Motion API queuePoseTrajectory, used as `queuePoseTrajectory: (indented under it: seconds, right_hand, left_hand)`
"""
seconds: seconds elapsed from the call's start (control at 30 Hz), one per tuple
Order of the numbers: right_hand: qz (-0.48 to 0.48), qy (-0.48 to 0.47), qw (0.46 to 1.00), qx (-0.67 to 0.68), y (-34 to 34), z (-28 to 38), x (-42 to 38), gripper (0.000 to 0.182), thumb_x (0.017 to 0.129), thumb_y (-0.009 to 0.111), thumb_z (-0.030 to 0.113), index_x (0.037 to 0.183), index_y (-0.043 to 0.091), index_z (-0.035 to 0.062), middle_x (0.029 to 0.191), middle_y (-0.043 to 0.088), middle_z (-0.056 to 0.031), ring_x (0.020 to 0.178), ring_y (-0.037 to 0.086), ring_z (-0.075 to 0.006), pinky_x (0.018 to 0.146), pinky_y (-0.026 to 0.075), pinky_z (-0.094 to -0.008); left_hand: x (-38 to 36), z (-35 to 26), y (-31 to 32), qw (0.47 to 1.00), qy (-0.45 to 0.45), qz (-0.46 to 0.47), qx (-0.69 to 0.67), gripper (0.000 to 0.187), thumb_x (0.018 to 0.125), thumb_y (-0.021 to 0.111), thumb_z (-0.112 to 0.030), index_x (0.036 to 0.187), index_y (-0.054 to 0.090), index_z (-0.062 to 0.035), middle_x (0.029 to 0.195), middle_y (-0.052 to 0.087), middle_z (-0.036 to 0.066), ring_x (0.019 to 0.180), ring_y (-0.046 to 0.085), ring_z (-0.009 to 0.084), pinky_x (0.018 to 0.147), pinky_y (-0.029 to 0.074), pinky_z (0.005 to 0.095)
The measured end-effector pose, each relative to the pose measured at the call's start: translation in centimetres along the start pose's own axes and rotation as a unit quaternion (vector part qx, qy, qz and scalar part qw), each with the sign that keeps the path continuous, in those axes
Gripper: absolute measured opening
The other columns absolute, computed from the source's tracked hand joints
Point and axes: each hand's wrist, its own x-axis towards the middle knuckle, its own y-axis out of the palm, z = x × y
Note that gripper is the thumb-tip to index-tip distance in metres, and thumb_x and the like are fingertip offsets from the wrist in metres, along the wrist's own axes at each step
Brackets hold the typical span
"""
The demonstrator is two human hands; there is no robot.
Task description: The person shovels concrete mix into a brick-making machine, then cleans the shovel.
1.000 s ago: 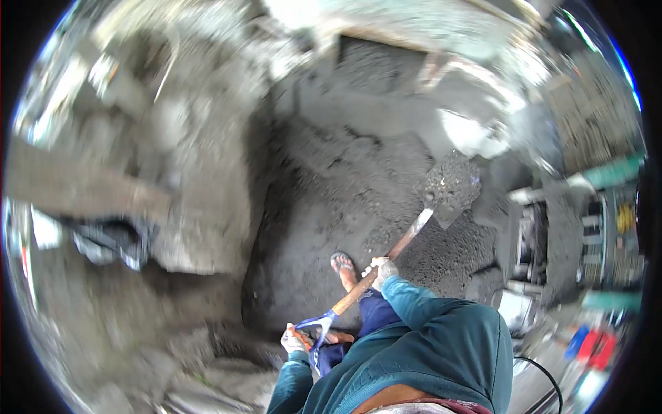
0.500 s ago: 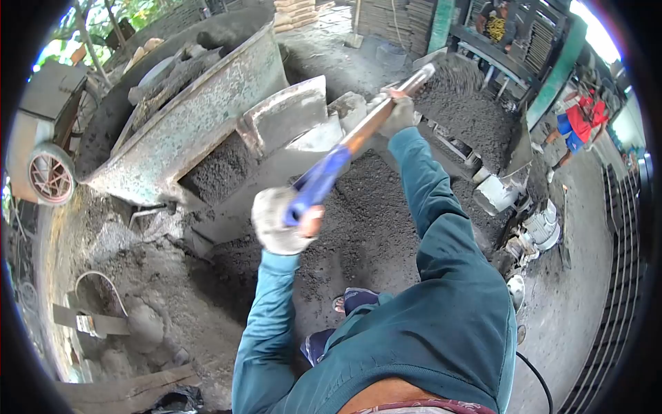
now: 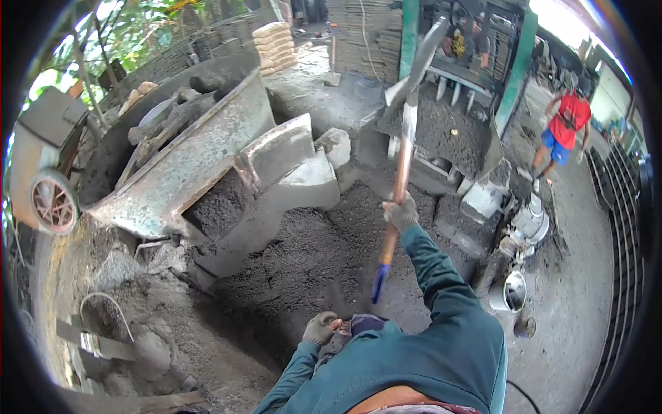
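A shovel [image 3: 404, 152] stands nearly upright in view, its wooden shaft ending in a blue handle at the lower end and its metal blade at the top, near the frame of a machine. My right hand [image 3: 401, 210], in a grey glove with bare fingertips, is wrapped round the wooden shaft. Down by my waist is my left hand [image 3: 322, 328], gloved too, off the shovel, its fingers curled and too small to read clearly. Dark loose mix [image 3: 303, 248] covers the pit floor in front of me.
A large metal pan [image 3: 186, 148] and a wheeled cart [image 3: 52, 200] are on the left. A heap of dark mix [image 3: 448, 134] lies before the machine [image 3: 476, 62]. On the right are a motor [image 3: 531, 221], a bucket [image 3: 508, 293] and a person in a red shirt [image 3: 572, 117].
My left hand has let go of the blue handle and dropped toward my waist. The shovel has swung more upright, its blade higher. The person in red has shifted in view.
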Motion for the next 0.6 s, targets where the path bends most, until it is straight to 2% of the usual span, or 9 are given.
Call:
queuePoseTrajectory:
  seconds: [0.03, 0.1, 0.17, 0.23, 0.3, 0.43, 0.5, 0.57, 0.6]
  right_hand:
    - [-0.051, -0.050, 0.993, -0.090, 0.0, -2.3, 0.2, 0.033, 0.082, 0.074, 0.015, 0.108, 0.056, 0.0063, 0.082, 0.066, -0.0128, 0.069, 0.068, -0.0262, 0.062, 0.055, -0.0430]
    - [-0.139, -0.086, 0.939, -0.302, -1.7, 3.8, -4.9, 0.039, 0.080, 0.077, 0.020, 0.111, 0.058, 0.0072, 0.085, 0.069, -0.0134, 0.076, 0.071, -0.0271, 0.069, 0.055, -0.0398]
    - [-0.113, -0.012, 0.955, -0.273, -2.3, 8.9, -9.7, 0.040, 0.080, 0.077, 0.023, 0.111, 0.058, 0.0087, 0.086, 0.070, -0.0133, 0.084, 0.071, -0.0301, 0.075, 0.053, -0.0417]
    - [-0.141, -0.019, 0.931, -0.337, -2.4, 8.2, -11.6, 0.042, 0.076, 0.081, 0.024, 0.108, 0.058, 0.0077, 0.093, 0.069, -0.0152, 0.089, 0.068, -0.0342, 0.078, 0.052, -0.0439]
    - [-0.121, -0.053, 0.929, -0.347, -2.0, 9.5, -14.7, 0.041, 0.077, 0.079, 0.025, 0.109, 0.058, 0.0096, 0.092, 0.069, -0.0137, 0.089, 0.069, -0.0320, 0.079, 0.052, -0.0427]
    - [-0.076, -0.117, 0.918, -0.372, -0.3, 7.7, -18.1, 0.041, 0.074, 0.081, 0.024, 0.108, 0.060, 0.0120, 0.096, 0.068, -0.0119, 0.092, 0.067, -0.0314, 0.081, 0.052, -0.0423]
    - [-0.044, -0.140, 0.915, -0.375, 0.8, 6.9, -19.1, 0.041, 0.073, 0.081, 0.022, 0.107, 0.061, 0.0124, 0.098, 0.067, -0.0113, 0.093, 0.066, -0.0320, 0.082, 0.051, -0.0429]
    - [-0.017, -0.150, 0.917, -0.369, 1.6, 5.6, -19.6, 0.044, 0.068, 0.083, 0.019, 0.106, 0.061, 0.0124, 0.098, 0.067, -0.0109, 0.094, 0.066, -0.0320, 0.081, 0.051, -0.0438]
    - [-0.004, -0.168, 0.911, -0.375, 1.9, 5.1, -19.7, 0.044, 0.067, 0.083, 0.019, 0.105, 0.062, 0.0124, 0.098, 0.067, -0.0108, 0.093, 0.066, -0.0321, 0.081, 0.051, -0.0437]
  left_hand:
    - [-1.0, 1.3, -0.6, 1.000, -0.003, -0.015, -0.024, 0.039, 0.084, 0.076, -0.035, 0.110, 0.069, -0.0056, 0.106, 0.069, 0.013, 0.096, 0.065, 0.0258, 0.086, 0.051, 0.0352]
    - [-2.9, 3.9, -1.2, 0.996, -0.011, -0.046, -0.077, 0.032, 0.086, 0.075, -0.031, 0.104, 0.072, -0.0048, 0.093, 0.072, 0.008, 0.084, 0.066, 0.0173, 0.076, 0.053, 0.0316]
    - [-4.1, 3.7, -2.2, 0.989, -0.036, -0.052, -0.137, 0.027, 0.088, 0.074, -0.028, 0.099, 0.072, -0.0036, 0.086, 0.071, 0.005, 0.077, 0.064, 0.0130, 0.071, 0.052, 0.0295]
    - [-3.9, 3.7, -2.4, 0.979, -0.022, -0.040, -0.197, 0.025, 0.090, 0.071, -0.026, 0.098, 0.072, -0.0021, 0.080, 0.068, 0.002, 0.069, 0.059, 0.0090, 0.065, 0.049, 0.0275]
    - [-3.2, 0.3, -3.5, 0.973, -0.009, 0.018, -0.231, 0.031, 0.091, 0.070, -0.029, 0.108, 0.070, -0.0036, 0.090, 0.068, 0.003, 0.080, 0.060, 0.0103, 0.073, 0.051, 0.0288]
    - [-0.8, -8.7, -4.9, 0.973, 0.117, 0.003, -0.200, 0.041, 0.092, 0.069, -0.031, 0.121, 0.063, -0.0029, 0.098, 0.066, 0.004, 0.086, 0.059, 0.0107, 0.074, 0.050, 0.0279]
    - [1.6, -11.7, -4.5, 0.955, 0.148, -0.001, -0.257, 0.046, 0.093, 0.068, -0.032, 0.128, 0.058, -0.0037, 0.104, 0.065, 0.005, 0.089, 0.060, 0.0118, 0.076, 0.051, 0.0289]
    - [4.7, -13.4, -3.0, 0.916, 0.187, -0.028, -0.353, 0.048, 0.091, 0.070, -0.033, 0.126, 0.058, -0.0031, 0.105, 0.065, 0.006, 0.092, 0.061, 0.0142, 0.078, 0.053, 0.0306]
    - [5.5, -14.7, -2.8, 0.912, 0.168, -0.048, -0.370, 0.046, 0.090, 0.071, -0.034, 0.123, 0.059, -0.0034, 0.105, 0.065, 0.006, 0.092, 0.062, 0.0151, 0.080, 0.053, 0.0310]
